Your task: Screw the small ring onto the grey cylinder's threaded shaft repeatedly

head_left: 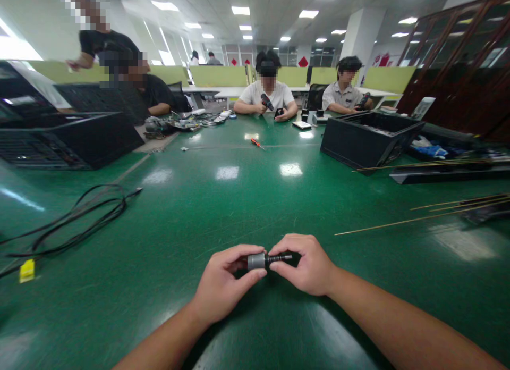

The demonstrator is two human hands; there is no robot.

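Low in the middle of the view, both of my hands are on a small metal part with a grey cylinder at its left end. From its right side sticks out a dark ribbed shaft with a thin bare metal tip; its exact kind I cannot make out. My left hand is closed around the cylinder, thumb in front and fingers behind. With thumb and forefinger my right hand pinches the shaft close to the cylinder. The part lies nearly level, just above the green table.
An orange-handled screwdriver lies farther off. Black cables with a yellow tag are left. Open black computer cases stand on both sides. Thin brass-coloured rods reach in from the right. Several people sit across the table, two holding power drills.
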